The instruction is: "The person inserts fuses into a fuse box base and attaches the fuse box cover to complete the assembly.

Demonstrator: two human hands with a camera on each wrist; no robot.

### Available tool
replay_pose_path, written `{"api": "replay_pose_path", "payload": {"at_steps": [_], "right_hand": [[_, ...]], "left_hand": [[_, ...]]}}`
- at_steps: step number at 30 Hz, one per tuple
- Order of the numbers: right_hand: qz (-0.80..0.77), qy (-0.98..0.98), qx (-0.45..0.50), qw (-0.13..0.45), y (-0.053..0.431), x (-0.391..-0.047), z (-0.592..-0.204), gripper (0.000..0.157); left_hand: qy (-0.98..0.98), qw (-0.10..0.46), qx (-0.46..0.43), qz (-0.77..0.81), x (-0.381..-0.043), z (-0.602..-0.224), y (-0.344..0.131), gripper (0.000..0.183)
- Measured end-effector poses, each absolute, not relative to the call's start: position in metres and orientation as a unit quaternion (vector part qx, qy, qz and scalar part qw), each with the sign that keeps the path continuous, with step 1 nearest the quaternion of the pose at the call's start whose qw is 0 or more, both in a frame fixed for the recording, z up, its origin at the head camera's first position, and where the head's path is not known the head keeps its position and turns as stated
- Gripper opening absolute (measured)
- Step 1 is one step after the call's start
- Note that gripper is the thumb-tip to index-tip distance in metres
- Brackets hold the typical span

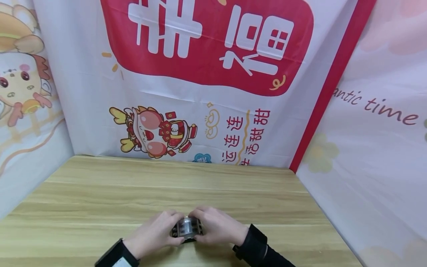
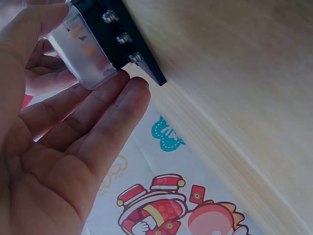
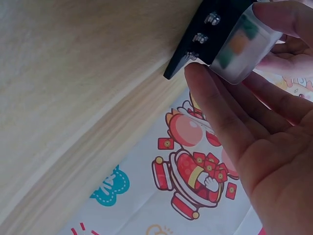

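Observation:
A small device (image 1: 188, 227) with a clear, shiny cover sits low at the centre of the head view, between both hands. My left hand (image 1: 158, 230) grips its left side between thumb and fingers. From the opposite side, my right hand (image 1: 218, 226) holds it the same way. Close up in the left wrist view, the clear plastic cover (image 2: 80, 46) adjoins a black base with a row of metal screws (image 2: 123, 37). Orange and green patches show through the cover (image 3: 244, 46) in the right wrist view. I cannot tell the device's exact kind.
The light wood-grain table (image 1: 186, 185) extends around the device. A printed cloth (image 1: 83, 92) with red and white designs hangs along the table's far edge. More printed cloths flank it, on the left (image 1: 26, 148) and on the right (image 1: 377, 167).

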State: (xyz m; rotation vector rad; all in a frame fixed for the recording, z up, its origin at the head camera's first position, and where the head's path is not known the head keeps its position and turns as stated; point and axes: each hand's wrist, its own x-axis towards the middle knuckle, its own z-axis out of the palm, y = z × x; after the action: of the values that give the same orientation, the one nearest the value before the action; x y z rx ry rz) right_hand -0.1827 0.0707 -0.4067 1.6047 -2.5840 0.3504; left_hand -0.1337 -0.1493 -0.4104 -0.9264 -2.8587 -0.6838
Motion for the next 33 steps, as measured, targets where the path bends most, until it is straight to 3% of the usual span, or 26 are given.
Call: {"api": "replay_pose_path", "payload": {"at_steps": [14, 22, 33], "right_hand": [[0.107, -0.853, 0.51, 0.019, 0.0689, -0.1803, -0.4125, 0.06], [0.096, -0.863, 0.496, 0.015, 0.0667, -0.1784, -0.4132, 0.06], [0.095, -0.855, 0.509, 0.026, 0.0687, -0.1786, -0.414, 0.057]], "left_hand": [[-0.933, 0.028, -0.296, -0.204, -0.1338, -0.4155, -0.1473, 0.044], [-0.937, 0.03, -0.287, -0.198, -0.1309, -0.4168, -0.1498, 0.055], [-0.938, 0.029, -0.286, -0.195, -0.13, -0.4169, -0.1474, 0.052]]}}
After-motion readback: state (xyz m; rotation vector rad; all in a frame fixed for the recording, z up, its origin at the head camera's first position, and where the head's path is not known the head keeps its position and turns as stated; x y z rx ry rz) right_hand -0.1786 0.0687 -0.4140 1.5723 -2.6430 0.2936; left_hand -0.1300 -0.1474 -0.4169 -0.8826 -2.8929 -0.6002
